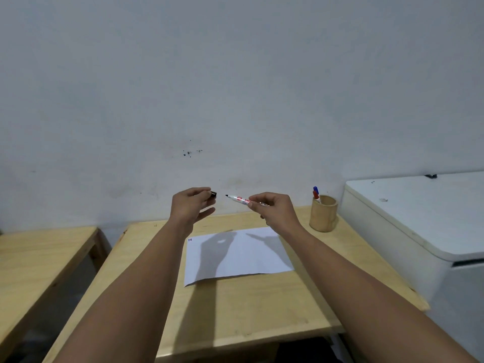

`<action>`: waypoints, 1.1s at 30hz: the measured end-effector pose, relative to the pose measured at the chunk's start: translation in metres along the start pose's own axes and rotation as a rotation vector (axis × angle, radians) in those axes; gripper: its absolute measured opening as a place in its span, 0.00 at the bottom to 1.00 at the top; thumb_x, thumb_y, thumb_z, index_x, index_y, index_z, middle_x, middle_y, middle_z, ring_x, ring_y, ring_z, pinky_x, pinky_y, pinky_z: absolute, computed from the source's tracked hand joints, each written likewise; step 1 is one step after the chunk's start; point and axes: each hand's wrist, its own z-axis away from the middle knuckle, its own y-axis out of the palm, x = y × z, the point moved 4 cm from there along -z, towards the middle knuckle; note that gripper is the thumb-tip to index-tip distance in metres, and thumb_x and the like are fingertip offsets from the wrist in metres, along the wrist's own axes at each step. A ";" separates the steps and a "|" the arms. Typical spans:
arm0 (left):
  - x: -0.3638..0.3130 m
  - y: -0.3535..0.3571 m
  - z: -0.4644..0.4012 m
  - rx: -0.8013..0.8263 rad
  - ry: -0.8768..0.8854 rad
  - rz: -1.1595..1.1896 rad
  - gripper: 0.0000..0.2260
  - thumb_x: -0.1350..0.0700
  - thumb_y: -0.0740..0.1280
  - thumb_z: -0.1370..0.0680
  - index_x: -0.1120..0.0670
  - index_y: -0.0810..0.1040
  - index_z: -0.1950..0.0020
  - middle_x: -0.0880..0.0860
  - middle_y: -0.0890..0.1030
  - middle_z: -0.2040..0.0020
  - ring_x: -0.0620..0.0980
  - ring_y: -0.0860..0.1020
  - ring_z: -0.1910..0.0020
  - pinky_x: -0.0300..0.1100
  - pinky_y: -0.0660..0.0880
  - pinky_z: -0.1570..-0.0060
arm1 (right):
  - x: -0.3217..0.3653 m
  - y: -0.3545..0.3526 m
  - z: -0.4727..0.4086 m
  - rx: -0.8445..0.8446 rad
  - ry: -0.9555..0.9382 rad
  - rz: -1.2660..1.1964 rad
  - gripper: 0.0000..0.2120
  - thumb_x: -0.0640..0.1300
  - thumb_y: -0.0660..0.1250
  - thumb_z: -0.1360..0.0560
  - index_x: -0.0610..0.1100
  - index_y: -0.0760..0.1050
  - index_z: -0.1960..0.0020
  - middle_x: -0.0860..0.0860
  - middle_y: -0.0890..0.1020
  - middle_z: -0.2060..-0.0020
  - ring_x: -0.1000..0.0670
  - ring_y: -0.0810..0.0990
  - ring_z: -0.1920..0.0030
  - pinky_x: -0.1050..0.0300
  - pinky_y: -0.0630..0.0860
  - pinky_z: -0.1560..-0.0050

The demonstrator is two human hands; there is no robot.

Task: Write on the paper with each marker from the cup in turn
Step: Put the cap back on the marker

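While the cap (pixel 213 194) was pinched in the left hand (pixel 192 205), the black marker (pixel 238 199) was held uncapped by the right hand (pixel 272 209); next, tip to paper (pixel 235 258).

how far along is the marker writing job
Early. Small marks sit at the top left corner of the paper, so some writing looks done. The right hand holds an uncapped black marker; the left hand holds its cap. Two markers wait in the cup.
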 end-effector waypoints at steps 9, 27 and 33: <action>-0.010 0.053 0.024 0.112 0.005 0.015 0.09 0.63 0.71 0.20 0.63 0.84 0.42 0.61 0.87 0.48 0.54 0.85 0.51 0.52 0.84 0.48 | 0.015 -0.032 0.012 -0.043 -0.040 -0.014 0.07 0.38 0.78 0.23 0.40 0.89 0.46 0.57 0.84 0.65 0.65 0.78 0.71 0.67 0.71 0.62; 0.005 0.128 0.028 0.223 -0.014 -0.100 0.06 0.63 0.71 0.21 0.64 0.85 0.46 0.64 0.86 0.46 0.57 0.86 0.48 0.51 0.84 0.48 | 0.006 -0.098 0.019 -0.074 -0.001 0.060 0.06 0.39 0.78 0.23 0.49 0.86 0.53 0.56 0.83 0.62 0.66 0.77 0.71 0.71 0.69 0.67; 0.019 0.157 0.026 0.215 -0.022 -0.109 0.05 0.63 0.71 0.20 0.65 0.85 0.48 0.65 0.86 0.46 0.56 0.85 0.52 0.51 0.84 0.48 | -0.002 -0.116 0.018 -0.133 -0.021 0.107 0.03 0.37 0.78 0.23 0.43 0.85 0.52 0.56 0.80 0.65 0.66 0.76 0.71 0.71 0.69 0.65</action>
